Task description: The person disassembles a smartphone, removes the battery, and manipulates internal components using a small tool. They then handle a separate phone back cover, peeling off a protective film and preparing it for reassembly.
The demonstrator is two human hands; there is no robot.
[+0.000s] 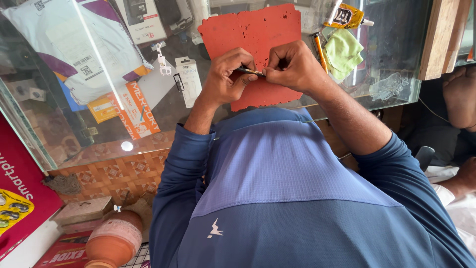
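Left hand (229,74): curled into a loose fist over the red mat (258,34), fingertips pinched on the left part of a thin dark strip (250,71).
Right hand (292,67): fist closed, thumb and forefinger nipping the right end of the same strip; the two hands nearly touch.
Strip: small, flat and narrow, held level between both hands just above the mat, near its lower middle. Most of it is hidden by the fingers; what kind of part it is I cannot tell.
Handling (judgement): very light; probably stiff along its length but easy to bend or snap. Likely slick and easy to drop. Best taken by the edges or the two ends with fingertips, as here, not by the flat faces.
Mat: worn, pitted, ragged at the edges, lying on a glass counter (163,99).
Right of hands: a yellow-handled tool (320,49) beside a pale green cloth (343,52); a small glue tube (347,16) above them.
Left of hands: a small white packet (190,79), a white plastic bag with purple patches (74,44), orange cartons under the glass (134,106).
Below counter: clay pot (115,238), patterned tiles (119,171).
Far right: another person's hand (461,97), apart from the work.
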